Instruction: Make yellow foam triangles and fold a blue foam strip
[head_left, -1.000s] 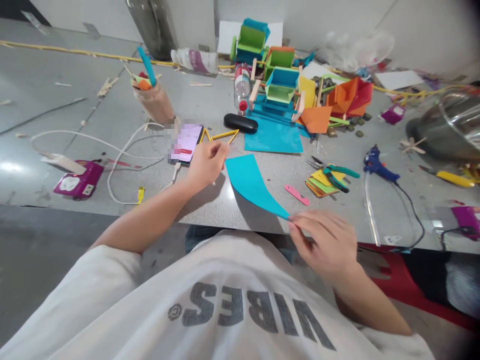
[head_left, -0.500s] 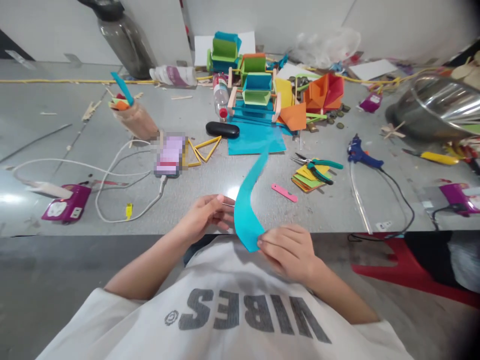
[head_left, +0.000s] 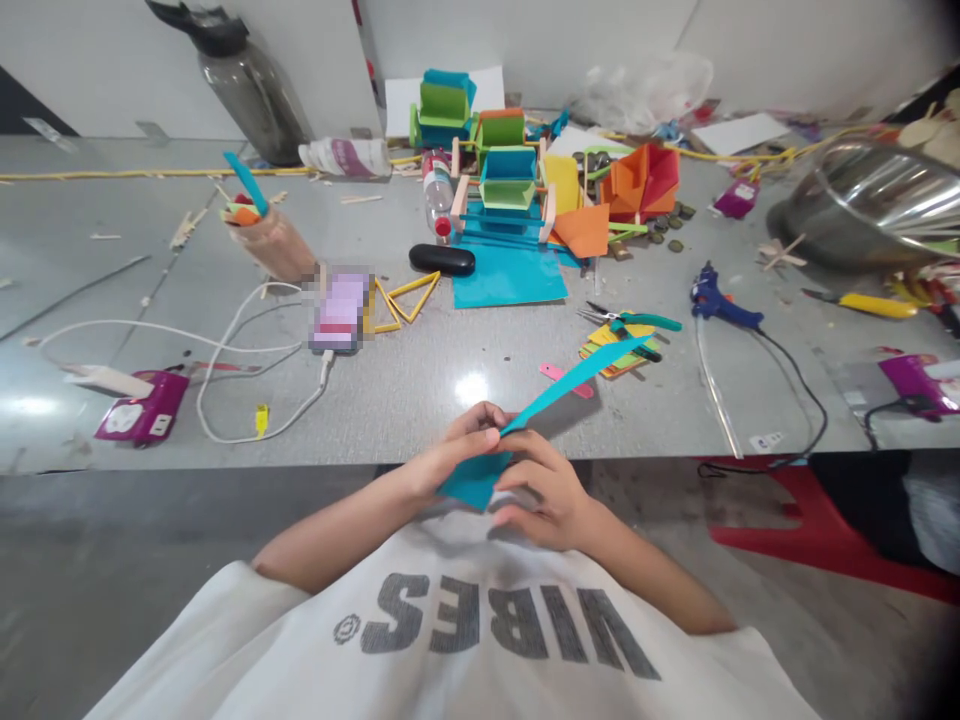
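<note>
A long blue paper strip is in front of me at the table's front edge, one end pointing up to the right. Its lower part hangs below my fingers. My left hand is closed on the strip, thumb on top near its middle. Beside it, my right hand has its fingers curved and apart, with the fingertips against the strip's edge. A pink folding craft knife lies partly under the raised end, near teal-handled pliers resting on coloured paper pieces.
Paper-and-stick wheels stand at the back beside a small bottle. A phone on a white cable lies left of yellow triangle frames. On the right are a blue glue gun, a yellow-handled tool and a metal bowl.
The strip has swung from standing upright to slanting right. My left hand has moved right and taken hold of it; my right hand has moved left and loosened its fingers.
</note>
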